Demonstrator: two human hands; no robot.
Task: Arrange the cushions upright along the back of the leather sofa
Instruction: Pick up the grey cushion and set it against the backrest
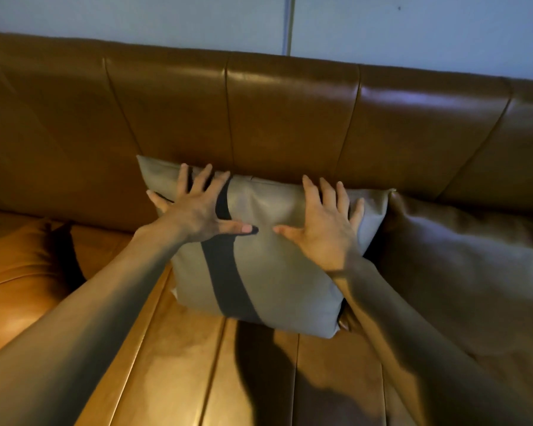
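Both hands flat on a grey cushion against the sofa back

A tan cushion [22, 256] lies at left on the leather sofa [290, 112]; left hand [197, 213] and right hand [323, 229] press, fingers spread, grasping nothing, on the upright grey cushion [277, 272]; brown cushion [462, 272] right; pale wall [136, 16] beyond.
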